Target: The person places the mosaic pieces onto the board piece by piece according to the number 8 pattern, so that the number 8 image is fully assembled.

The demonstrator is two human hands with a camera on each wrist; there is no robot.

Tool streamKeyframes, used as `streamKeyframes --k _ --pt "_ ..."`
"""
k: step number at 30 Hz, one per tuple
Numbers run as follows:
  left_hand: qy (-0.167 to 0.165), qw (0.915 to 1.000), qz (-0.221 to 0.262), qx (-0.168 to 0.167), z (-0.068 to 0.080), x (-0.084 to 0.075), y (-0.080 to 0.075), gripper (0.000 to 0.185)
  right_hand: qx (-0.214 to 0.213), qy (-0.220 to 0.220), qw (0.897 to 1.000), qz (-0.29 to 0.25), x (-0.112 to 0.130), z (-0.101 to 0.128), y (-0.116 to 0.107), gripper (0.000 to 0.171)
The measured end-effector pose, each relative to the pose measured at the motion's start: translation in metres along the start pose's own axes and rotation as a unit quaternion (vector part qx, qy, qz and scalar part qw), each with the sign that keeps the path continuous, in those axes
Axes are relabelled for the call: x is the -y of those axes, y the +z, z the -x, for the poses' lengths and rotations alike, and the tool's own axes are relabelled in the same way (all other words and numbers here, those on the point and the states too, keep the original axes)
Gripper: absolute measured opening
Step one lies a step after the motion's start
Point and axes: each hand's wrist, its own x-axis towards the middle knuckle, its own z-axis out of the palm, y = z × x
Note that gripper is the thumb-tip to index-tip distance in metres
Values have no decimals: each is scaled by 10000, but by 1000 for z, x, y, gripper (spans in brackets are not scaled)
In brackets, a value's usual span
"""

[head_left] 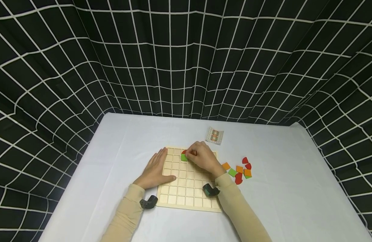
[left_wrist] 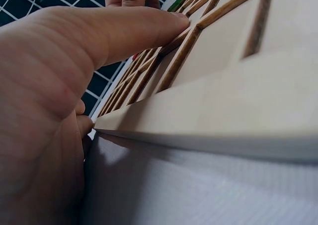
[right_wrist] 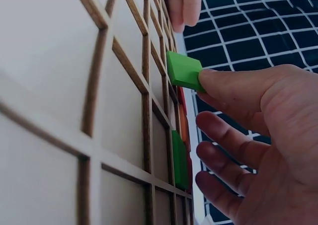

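Note:
A pale wooden grid board (head_left: 186, 192) lies on the table. My right hand (head_left: 204, 158) reaches over its far part and pinches a green square tile (right_wrist: 184, 70) between thumb and finger, one edge of the tile against the grid. Nearby, in the right wrist view, another green tile (right_wrist: 179, 160) sits in a cell, with orange and red pieces behind it. From above, a red piece (head_left: 184, 152) shows just beyond the held tile. My left hand (head_left: 155, 170) lies along the board's left edge, fingers extended, its thumb (left_wrist: 149, 29) spread over the grid.
Right of the board lie loose red pieces (head_left: 238, 178), orange squares (head_left: 226, 166) and green squares (head_left: 232, 172). A small paper with a coloured grid pattern (head_left: 214, 135) is beyond the board. Black curtains with white lines (head_left: 180, 60) surround the white table (head_left: 294, 188).

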Motion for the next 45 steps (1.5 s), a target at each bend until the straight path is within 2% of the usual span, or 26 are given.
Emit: streamKeyframes --k 9,18,32,39,45 --pt "-27 10000 -1 43 2 0 1 121 111 9 9998 168 0 1 5 9" --pt "-46 9999 -26 102 1 1 -1 121 -64 50 9994 344 3 4 5 9" --pt "9 10000 29 -3 1 0 0 120 -7 75 9982 595 3 3 7 10" --pt "-76 9998 16 157 1 0 -2 121 -23 87 9973 726 2 3 8 11" --pt "-46 9999 68 135 2 0 -2 122 -23 94 9972 743 3 4 9 8"
